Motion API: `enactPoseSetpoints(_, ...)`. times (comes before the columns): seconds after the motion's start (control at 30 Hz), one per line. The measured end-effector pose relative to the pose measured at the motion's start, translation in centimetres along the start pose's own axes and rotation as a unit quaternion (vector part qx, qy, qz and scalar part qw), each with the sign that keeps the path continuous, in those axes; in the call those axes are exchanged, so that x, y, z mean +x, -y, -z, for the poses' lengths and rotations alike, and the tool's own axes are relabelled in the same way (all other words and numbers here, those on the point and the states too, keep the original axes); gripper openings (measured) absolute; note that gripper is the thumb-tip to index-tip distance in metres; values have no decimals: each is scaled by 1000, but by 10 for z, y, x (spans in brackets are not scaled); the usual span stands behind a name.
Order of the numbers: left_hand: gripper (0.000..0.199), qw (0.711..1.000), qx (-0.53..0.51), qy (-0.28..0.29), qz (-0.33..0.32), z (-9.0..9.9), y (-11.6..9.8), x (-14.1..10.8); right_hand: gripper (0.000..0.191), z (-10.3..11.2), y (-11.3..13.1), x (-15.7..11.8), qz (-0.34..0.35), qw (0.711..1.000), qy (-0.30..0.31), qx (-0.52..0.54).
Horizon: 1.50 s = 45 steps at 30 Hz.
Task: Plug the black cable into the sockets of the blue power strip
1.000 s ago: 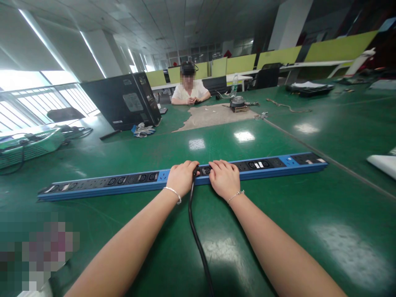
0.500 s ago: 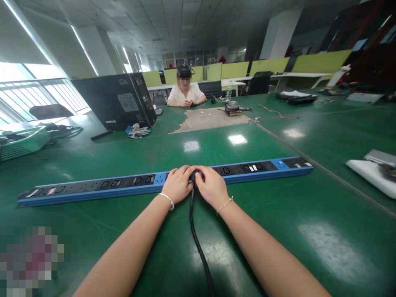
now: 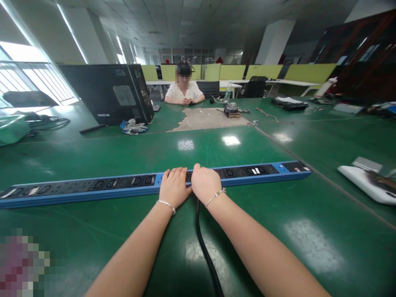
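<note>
A long blue and black power strip [image 3: 120,184] lies across the green table. My left hand [image 3: 175,187] rests over its middle, fingers wrapped onto the strip's far side and thumb toward the right hand. Beside it, my right hand [image 3: 206,183] is closed in a fist over the strip, around the upper end of a black cable [image 3: 204,243]. The plug end is hidden under that hand. From there the cable runs down toward the near edge of the view.
A black computer case [image 3: 114,95] and gloves [image 3: 133,127] stand back left, with a green basket [image 3: 12,130] farther left. A person [image 3: 184,88] sits opposite. A white device [image 3: 366,183] lies at right; a bottle [image 3: 228,93] stands behind.
My right hand has turned over and closed into a fist, covering the cable's plug end that showed between the hands before. The camera view has shifted slightly.
</note>
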State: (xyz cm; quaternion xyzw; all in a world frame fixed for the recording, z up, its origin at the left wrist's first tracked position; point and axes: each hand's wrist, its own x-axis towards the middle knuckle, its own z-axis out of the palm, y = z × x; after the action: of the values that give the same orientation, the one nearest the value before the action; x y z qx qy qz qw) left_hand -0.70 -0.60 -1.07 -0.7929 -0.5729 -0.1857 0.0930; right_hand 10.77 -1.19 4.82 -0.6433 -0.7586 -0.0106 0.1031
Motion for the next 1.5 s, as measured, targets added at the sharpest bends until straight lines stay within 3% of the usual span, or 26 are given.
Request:
enactPoseSetpoints(0.5,51,1000,-17,-2,-4,0,2,1,14,-1,-4,4,-35,999,4,10)
enactPoseSetpoints(0.6,53,1000,-29,1,-3,0,2,1,20,24,-3,10,-45,999,-17,10)
enactPoseSetpoints(0.7,61,999,-38,4,1,1,1,1,31,63,-12,27,-44,992,-117,23)
enactPoseSetpoints(0.8,66,999,-36,1,7,0,1,0,29,83,-41,41,-14,994,-102,49)
enactPoseSetpoints(0.87,66,999,-34,-2,6,0,1,1,27,79,-69,41,-24,996,-53,70)
enactPoseSetpoints(1.0,67,999,-33,-10,-1,-2,2,1,26,57,-129,24,-115,992,4,56)
enactPoseSetpoints(1.13,66,999,-31,-12,0,-2,2,1,27,44,-166,4,-144,988,46,-7)
enactPoseSetpoints(1.27,66,999,-30,-11,-2,-2,2,1,28,36,-173,-6,-122,989,73,-49)
enactPoseSetpoints(1.5,65,1000,-28,-3,0,-2,3,2,29,28,-159,-5,-100,984,73,-129)
